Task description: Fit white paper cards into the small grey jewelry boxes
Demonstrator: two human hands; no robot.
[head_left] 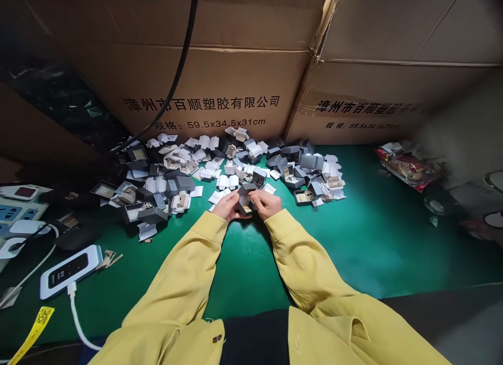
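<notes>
A small black box (245, 203) with its lid raised is held over the green table, near the middle of the view. My left hand (228, 206) grips it from the left side. At its right edge, the fingers of my right hand (267, 203) are pinched together against the box; whether they also hold something small is hidden. Something pale yellowish shows inside. Just beyond my hands stands another open black box (258, 177), among white folded paper pieces (227, 182).
Piles of black boxes (151, 213) and paper lie left and behind, with more boxes (310, 163) at right. Large cardboard cartons (204, 77) wall off the back. A black cable (183, 61) hangs in front. A white device (70, 271) and power strip (18, 210) are left, a red package (408, 166) right.
</notes>
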